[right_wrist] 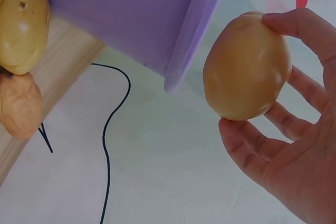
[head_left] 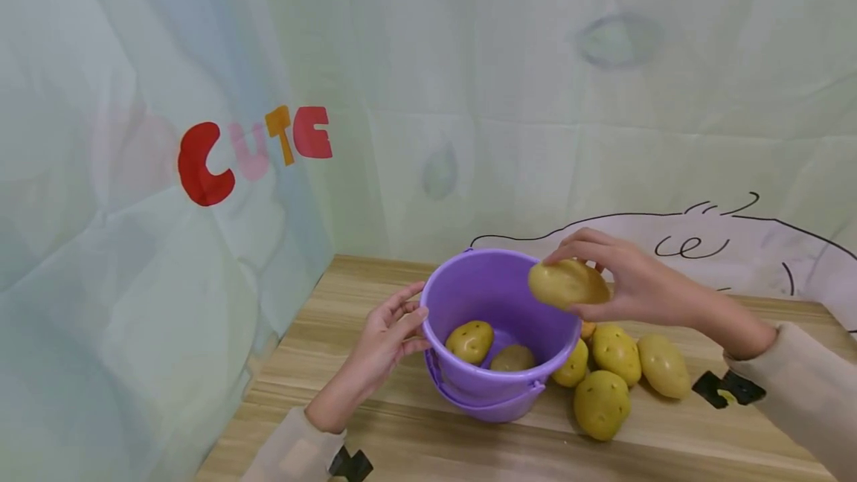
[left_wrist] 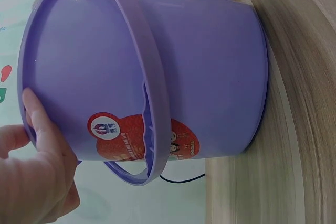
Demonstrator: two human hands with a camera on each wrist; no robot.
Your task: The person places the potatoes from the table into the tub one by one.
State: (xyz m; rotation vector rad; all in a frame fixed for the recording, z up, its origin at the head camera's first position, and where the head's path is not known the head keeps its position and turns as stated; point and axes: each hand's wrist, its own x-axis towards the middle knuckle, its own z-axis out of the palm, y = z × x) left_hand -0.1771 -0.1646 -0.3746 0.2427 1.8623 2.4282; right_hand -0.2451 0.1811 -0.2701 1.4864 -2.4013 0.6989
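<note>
A purple bucket (head_left: 501, 385) stands on the table, its handle hanging down at the front. At its left side my left hand (head_left: 384, 337) grips the rim, thumb near the top edge; the left wrist view shows the fingers (left_wrist: 44, 129) on the bucket's outer wall. My right hand (head_left: 619, 274) holds a potato (head_left: 565, 283) over the bucket's right rim, pinched between thumb and fingertips (right_wrist: 281, 22). Inside the bucket lie a yellow potato (head_left: 470, 341) and a duller brown one (head_left: 512, 358), partly hidden by the front rim.
Several potatoes (head_left: 602, 405) lie on the wooden table (head_left: 301, 370) right of the bucket, under my right forearm. An orange-brown piece (right_wrist: 20, 106) sits among them. Printed cloth walls (head_left: 402, 43) rise behind and to the left.
</note>
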